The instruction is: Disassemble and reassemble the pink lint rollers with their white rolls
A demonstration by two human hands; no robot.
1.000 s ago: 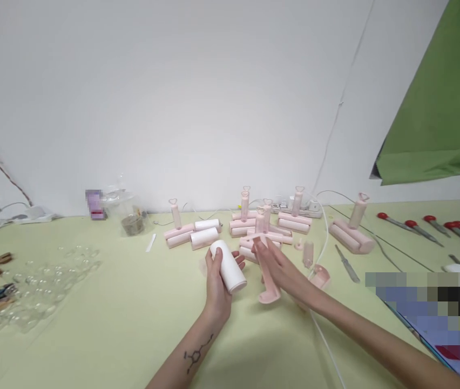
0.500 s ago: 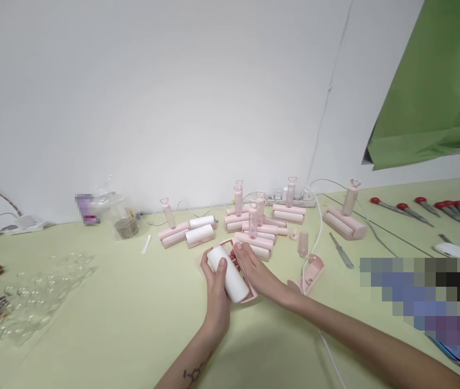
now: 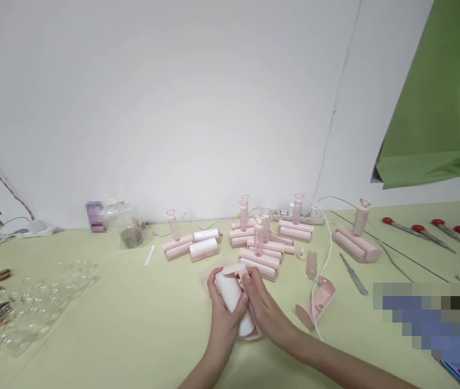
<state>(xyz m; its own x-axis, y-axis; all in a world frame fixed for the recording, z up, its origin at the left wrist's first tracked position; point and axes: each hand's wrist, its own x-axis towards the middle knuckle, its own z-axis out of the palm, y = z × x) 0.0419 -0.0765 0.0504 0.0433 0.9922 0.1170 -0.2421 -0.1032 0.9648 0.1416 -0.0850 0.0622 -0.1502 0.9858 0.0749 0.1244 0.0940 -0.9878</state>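
Note:
A white adhesive roll [image 3: 229, 289] lies tilted in a pink lint roller housing [image 3: 235, 268] just above the tabletop. My left hand [image 3: 222, 324] is closed around the roll's left side, its thumb across the lower part. My right hand [image 3: 268, 302] grips the housing's right side, fingertips near the upper end. Part of the housing is hidden by both hands. To the right rests an open pink housing part [image 3: 327, 289], beside a short translucent pink handle [image 3: 311, 265]. Several assembled pink lint rollers [image 3: 259, 259] stand just beyond my hands.
Two loose white rolls [image 3: 204, 250] lie behind left. A white cable [image 3: 329, 237] crosses the open housing part. On the right are a grey knife-like tool [image 3: 353, 274] and several red-ended tools [image 3: 432, 237]. Clear bubble-like plastic pieces [image 3: 52, 292] spread at left; a power strip [image 3: 315, 219] sits by the wall.
The view has shifted, so the scene sits lower and further right. The held housing has turned, showing its pink end piece above the roll. Both hands keep hold.

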